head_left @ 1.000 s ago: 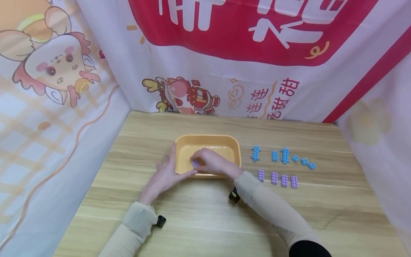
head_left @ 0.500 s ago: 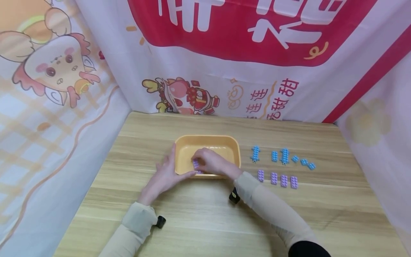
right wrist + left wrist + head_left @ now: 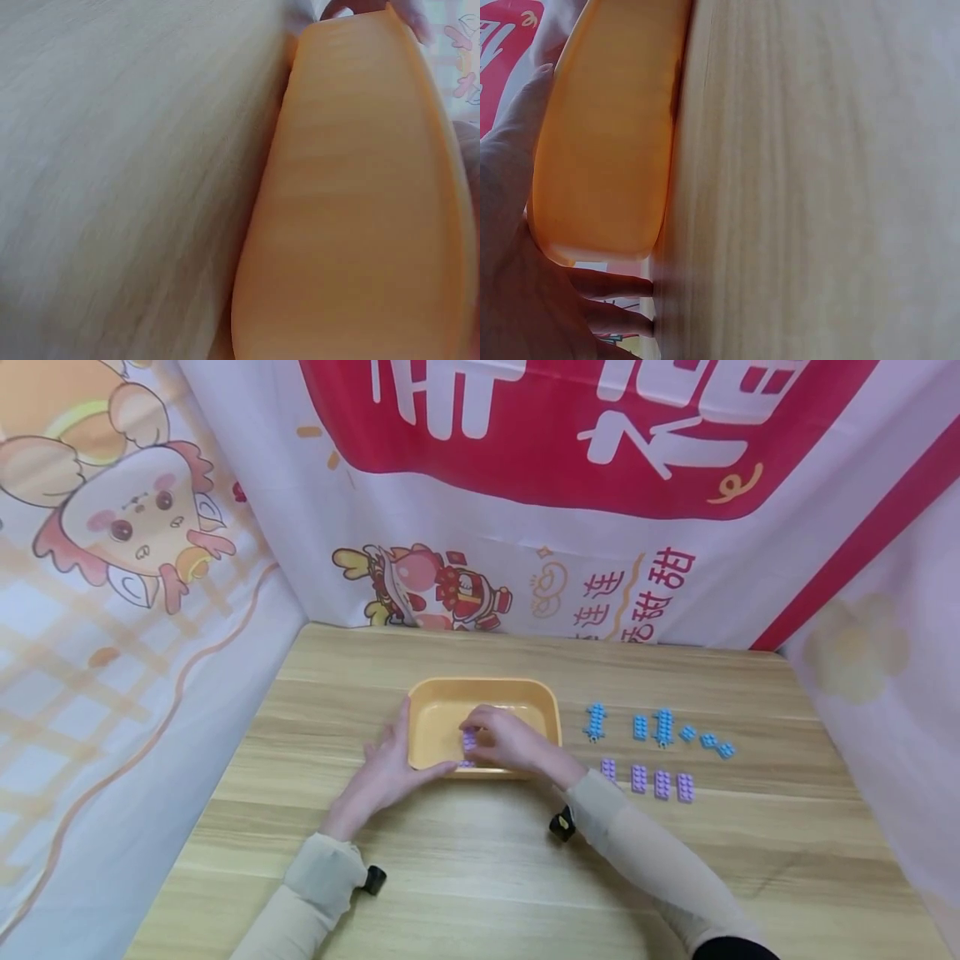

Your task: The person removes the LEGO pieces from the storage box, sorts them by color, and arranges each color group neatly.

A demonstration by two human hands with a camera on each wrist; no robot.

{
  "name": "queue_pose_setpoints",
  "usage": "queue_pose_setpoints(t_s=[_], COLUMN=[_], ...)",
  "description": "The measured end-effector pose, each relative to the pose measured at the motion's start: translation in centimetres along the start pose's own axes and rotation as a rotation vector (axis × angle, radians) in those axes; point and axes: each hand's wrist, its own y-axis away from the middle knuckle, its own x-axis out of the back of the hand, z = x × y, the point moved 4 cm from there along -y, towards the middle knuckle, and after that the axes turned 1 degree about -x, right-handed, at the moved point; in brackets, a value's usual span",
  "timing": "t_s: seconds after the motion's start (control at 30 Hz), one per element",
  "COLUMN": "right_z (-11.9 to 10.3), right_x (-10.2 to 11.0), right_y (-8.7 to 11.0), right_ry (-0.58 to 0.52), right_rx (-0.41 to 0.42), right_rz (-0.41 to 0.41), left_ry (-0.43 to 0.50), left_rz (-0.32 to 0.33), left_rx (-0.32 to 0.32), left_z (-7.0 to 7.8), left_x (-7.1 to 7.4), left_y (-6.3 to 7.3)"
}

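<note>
A yellow plastic box [image 3: 435, 706] stands on the wooden table. My left hand [image 3: 386, 768] rests at its left front corner, with the thumb along the front rim and the fingers against the left end. In the left wrist view, straight fingers [image 3: 615, 285] extend past the end of the box. Inside the box, my right hand [image 3: 513, 742] pinches a purple building brick [image 3: 469, 740] between thumb and fingers. Another purple brick [image 3: 466, 764] lies close to the front wall near my left thumb. In the right wrist view, the box's outer wall hides most of the right hand.
Right of the box, several purple bricks [image 3: 662, 784] form a row. Behind them lie blue bricks [image 3: 640, 727] and two blue pieces with side pegs, one being the left pegged piece [image 3: 596, 722]. A printed cloth [image 3: 450, 510] hangs along the table's back edge.
My right hand has shifted slightly right inside the box with the purple brick, and its fingers have spread a little, showing more of the brick. The left hand stays at the corner.
</note>
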Motion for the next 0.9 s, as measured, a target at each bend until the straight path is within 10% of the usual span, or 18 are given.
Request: queue_pose_setpoints(t_s=[0.9], right_z=[2.1], right_x=[6.4], right_y=[12.0], right_ry=[-0.054], right_rx=[0.032], right_rz=[0.308], left_ry=[-0.022], left_rz=[0.011], left_rx=[-0.016], left_z=[0.0], left_x=[0.0], left_y=[0.1])
